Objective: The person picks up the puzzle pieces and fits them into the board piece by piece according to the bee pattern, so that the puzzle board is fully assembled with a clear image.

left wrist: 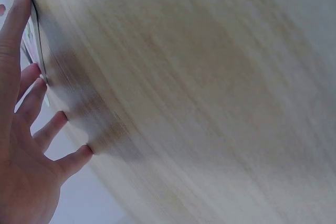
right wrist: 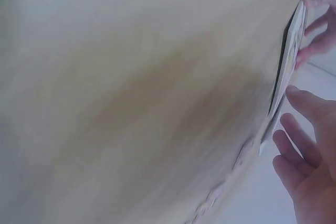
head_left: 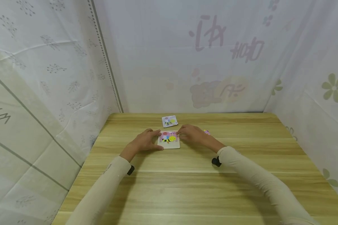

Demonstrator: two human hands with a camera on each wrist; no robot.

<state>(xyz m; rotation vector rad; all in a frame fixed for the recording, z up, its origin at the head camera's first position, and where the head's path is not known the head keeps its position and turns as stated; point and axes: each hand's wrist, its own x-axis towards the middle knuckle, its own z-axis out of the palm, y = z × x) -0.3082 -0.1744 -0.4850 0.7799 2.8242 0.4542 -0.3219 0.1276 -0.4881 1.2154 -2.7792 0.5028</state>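
While left hand (head_left: 145, 140), fingers spread, touches board (head_left: 170, 146) | right hand (head_left: 192, 134) loosely curled opposite

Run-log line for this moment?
left hand: touching board, left side | right hand: at board's far-right corner | board: bee picture, near part bare | card: beyond board | pieces: right of board

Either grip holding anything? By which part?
Left grip holds the puzzle board by its left side. Right grip is at its upper right corner; hold unclear.
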